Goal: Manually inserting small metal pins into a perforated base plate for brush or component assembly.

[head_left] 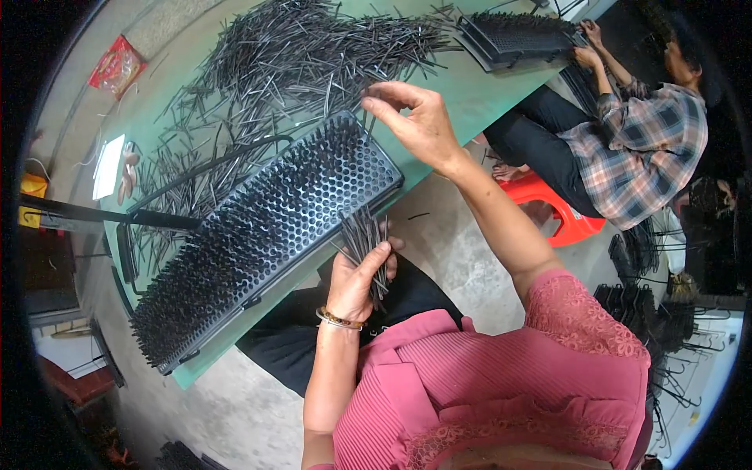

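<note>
Fisheye view tilted down from the head

The scene is viewed from the wearer's head, by the left of two side-by-side cameras, over the pink top (489, 368). The left hand (356, 278) and right hand (421, 127) are shown at close range, the table (470, 90) is looked down on beyond them, and a co-worker (650, 145) is taken in farther off, at upper right

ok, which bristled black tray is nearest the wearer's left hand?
The perforated tray just beyond the left hand, many holes showing; the other tray sits upper right, by the co-worker's hands.
</note>
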Demonstrator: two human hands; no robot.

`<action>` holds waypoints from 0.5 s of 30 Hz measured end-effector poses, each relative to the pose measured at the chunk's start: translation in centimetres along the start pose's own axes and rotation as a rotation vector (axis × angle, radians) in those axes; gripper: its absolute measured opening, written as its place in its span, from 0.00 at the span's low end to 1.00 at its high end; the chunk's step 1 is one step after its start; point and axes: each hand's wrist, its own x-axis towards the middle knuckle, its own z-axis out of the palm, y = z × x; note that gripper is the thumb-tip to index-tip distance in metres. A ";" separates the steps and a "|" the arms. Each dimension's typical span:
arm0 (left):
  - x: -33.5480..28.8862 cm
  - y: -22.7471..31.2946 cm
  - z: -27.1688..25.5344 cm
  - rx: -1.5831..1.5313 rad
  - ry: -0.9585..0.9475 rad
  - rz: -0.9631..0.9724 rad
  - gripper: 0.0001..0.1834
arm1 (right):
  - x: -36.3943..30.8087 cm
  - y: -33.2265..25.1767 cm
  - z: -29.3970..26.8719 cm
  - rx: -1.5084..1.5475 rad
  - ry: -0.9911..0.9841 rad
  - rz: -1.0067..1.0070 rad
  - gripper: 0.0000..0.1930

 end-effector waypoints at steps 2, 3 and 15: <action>0.0 -0.1 -0.2 0.000 0.009 -0.003 0.17 | 0.0 -0.5 0.1 -0.003 -0.014 0.025 0.12; 0.0 -0.1 -0.2 0.001 0.011 -0.008 0.17 | 0.0 -0.7 0.1 -0.012 -0.023 0.048 0.12; -0.1 -0.2 -0.1 -0.015 0.001 -0.037 0.16 | -0.2 -0.9 0.4 -0.083 -0.022 -0.002 0.11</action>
